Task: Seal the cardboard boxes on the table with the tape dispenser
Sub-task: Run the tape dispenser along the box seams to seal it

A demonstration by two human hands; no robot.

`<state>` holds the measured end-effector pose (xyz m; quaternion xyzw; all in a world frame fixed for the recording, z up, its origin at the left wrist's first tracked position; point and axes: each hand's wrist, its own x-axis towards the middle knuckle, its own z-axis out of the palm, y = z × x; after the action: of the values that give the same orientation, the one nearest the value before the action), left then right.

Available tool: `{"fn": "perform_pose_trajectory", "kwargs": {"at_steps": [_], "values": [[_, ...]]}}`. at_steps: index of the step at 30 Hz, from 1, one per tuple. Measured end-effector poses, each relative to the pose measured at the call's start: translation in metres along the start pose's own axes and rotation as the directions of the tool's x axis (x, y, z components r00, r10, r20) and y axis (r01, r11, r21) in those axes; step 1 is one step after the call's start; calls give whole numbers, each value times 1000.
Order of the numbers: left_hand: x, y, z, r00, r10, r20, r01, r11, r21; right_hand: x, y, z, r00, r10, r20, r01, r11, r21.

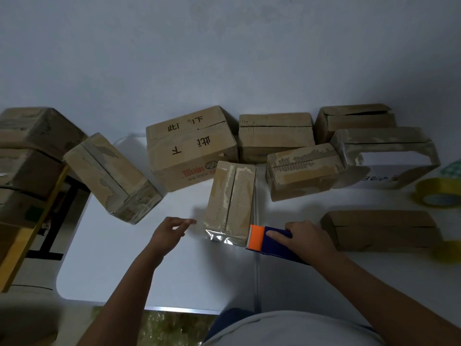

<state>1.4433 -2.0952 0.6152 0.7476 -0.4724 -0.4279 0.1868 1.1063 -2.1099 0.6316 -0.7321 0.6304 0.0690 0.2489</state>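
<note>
right now the right hand [308,239] grips the tape dispenser [270,239], its orange head touching the near end of a small cardboard box [230,203] standing mid-counter [159,270]. the left hand [169,233] hovers beside the box, grip spread, holding nothing.

Both bare forearms reach forward. The left hand [169,232] hovers with fingers loosely spread, holding nothing. The right hand [305,239] grips a tape dispenser [268,239], index finger stretched along its top.

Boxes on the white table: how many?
8 boxes: one at the tape dispenser, one tilted left, three at the back, two middle right, one near right. Others stack beside the table.
</note>
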Motion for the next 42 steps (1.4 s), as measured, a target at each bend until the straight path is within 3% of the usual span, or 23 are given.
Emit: {"fn": "perform_pose_trajectory", "kwargs": {"at_steps": [3, 4, 6, 8, 10, 12, 14, 21, 32, 37, 39, 42], "values": [[13, -1, -1, 991, -14, -135, 69, 911, 406, 0, -1, -2, 1000, -6, -18, 5, 1000, -30], [13, 3, 1, 973, 74, -218, 41, 875, 483, 0, -1, -2, 1000, -5, -21, 5, 999, -33], [8, 20, 13, 881, 400, -254, -207, 807, 552, 0, -2, -1, 1000, 0, -24, -1, 1000, -27], [5, 43, 30, 748, 661, -50, -527, 638, 561, 1, -2, 0, 999, 6, -33, -6, 1000, -16], [10, 56, 50, 621, 746, 241, -713, 409, 570, 1, -1, 0, 999, 8, -40, -8, 1000, -5], [20, 57, 65, 593, 693, 411, -744, 276, 609, 2, 0, -1, 1000, 8, -29, -8, 1000, -2], [29, 50, 72, 623, 635, 457, -710, 214, 671, 2, 2, -3, 1000, 2, -13, -2, 1000, 3], [32, 46, 76, 669, 588, 454, -670, 213, 711, -4, 12, -12, 998, -56, -5, 56, 998, 21], [28, 51, 76, 663, 592, 459, -679, 216, 702, -13, 58, -21, 999, -37, 33, 39, 997, -73], [18, 44, 84, 711, 630, 312, -616, 344, 709, -6, 48, -25, 998, -3, 68, 7, 999, -51], [13, 49, 86, 687, 689, 232, -621, 390, 680, -4, 45, -27, 998, 11, 68, -9, 1000, -29], [17, 58, 94, 580, 762, 288, -745, 353, 565, -3, 41, -31, 996, 14, 94, -10, 999, -41]]}}
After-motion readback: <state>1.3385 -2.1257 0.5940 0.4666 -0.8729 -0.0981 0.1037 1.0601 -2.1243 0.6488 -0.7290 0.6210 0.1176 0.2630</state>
